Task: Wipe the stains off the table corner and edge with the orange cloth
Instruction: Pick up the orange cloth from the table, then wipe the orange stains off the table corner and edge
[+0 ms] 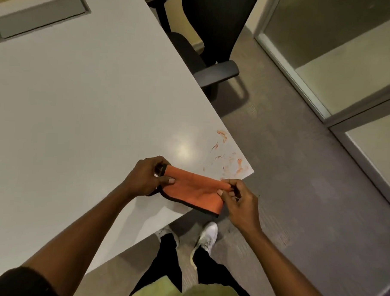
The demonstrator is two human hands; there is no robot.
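Observation:
An orange cloth (195, 191) with a dark hem is stretched between both my hands, folded over, just above the near edge of the white table (80, 98). My left hand (147, 177) pinches its left end and my right hand (238, 200) pinches its right end. Orange-red stains (231, 158) streak the table's near right corner, just beyond the cloth and apart from it. Smaller smears run along the right edge up to a stain (222, 135) farther back.
A black office chair (207, 43) stands against the table's right side. A grey cable hatch (42, 18) is set in the tabletop at the far left. Grey carpet and glass partitions (341, 60) lie to the right. My feet (206, 235) stand by the table's near edge.

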